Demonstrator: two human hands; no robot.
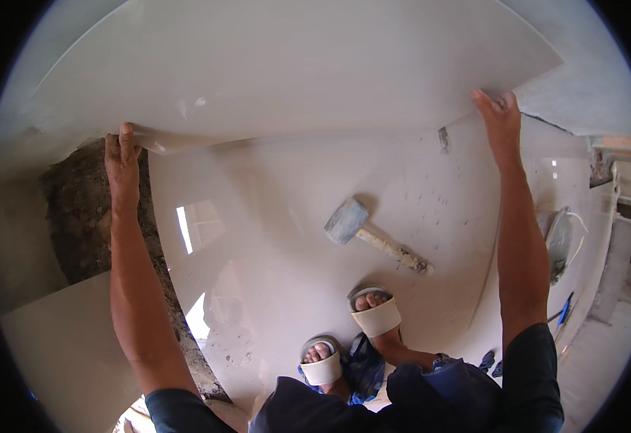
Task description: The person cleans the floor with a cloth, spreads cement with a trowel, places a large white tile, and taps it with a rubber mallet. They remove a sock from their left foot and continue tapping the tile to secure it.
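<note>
A large glossy cream floor tile (pixel 294 65) is lifted and tilted up in front of me, filling the top of the view. My left hand (pixel 122 162) grips its near left corner. My right hand (pixel 499 119) holds its near right edge. Both arms are stretched out. Beneath the tile lies a laid cream tile (pixel 272 238) on which I crouch in white sandals.
A rubber mallet (pixel 373 234) with a grey head and dirty handle lies on the laid tile ahead of my feet. A patch of rough dark mortar bed (pixel 81 216) shows at the left. A trowel-like tool (pixel 557 242) and a blue-handled tool (pixel 562 314) lie at the right.
</note>
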